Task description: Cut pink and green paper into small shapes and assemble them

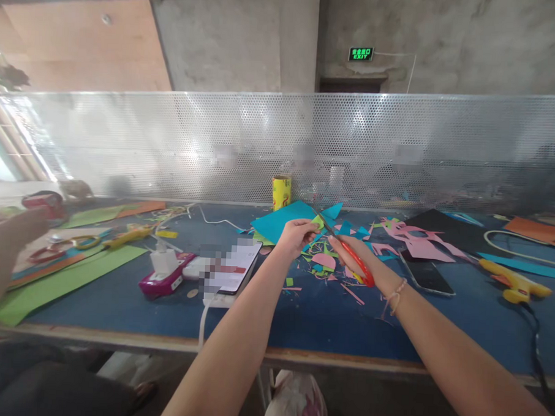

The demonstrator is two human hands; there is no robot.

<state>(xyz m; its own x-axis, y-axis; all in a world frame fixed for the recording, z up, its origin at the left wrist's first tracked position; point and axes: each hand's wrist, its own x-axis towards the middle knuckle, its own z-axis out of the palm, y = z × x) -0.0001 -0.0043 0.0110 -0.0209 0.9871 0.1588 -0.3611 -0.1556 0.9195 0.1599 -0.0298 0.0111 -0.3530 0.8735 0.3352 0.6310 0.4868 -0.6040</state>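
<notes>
My left hand (297,236) pinches a small piece of green paper (318,222) above the middle of the table. Red-handled scissors (360,265) are in my right hand (349,253), their blades reaching up and left to the green piece. Whether the blades touch the paper's edge is hard to tell. Behind both hands lies a blue paper sheet (277,220). Under them is a heap of pink, green and blue scraps, with a rounded pink piece (323,261) among them.
A lit phone (240,264) and a purple power strip (166,277) lie left of my arms. To the right are a dark phone (426,274) and a yellow glue gun (513,279) with a trailing cord. Another person's arm (4,257) rests at far left, near green paper (67,281).
</notes>
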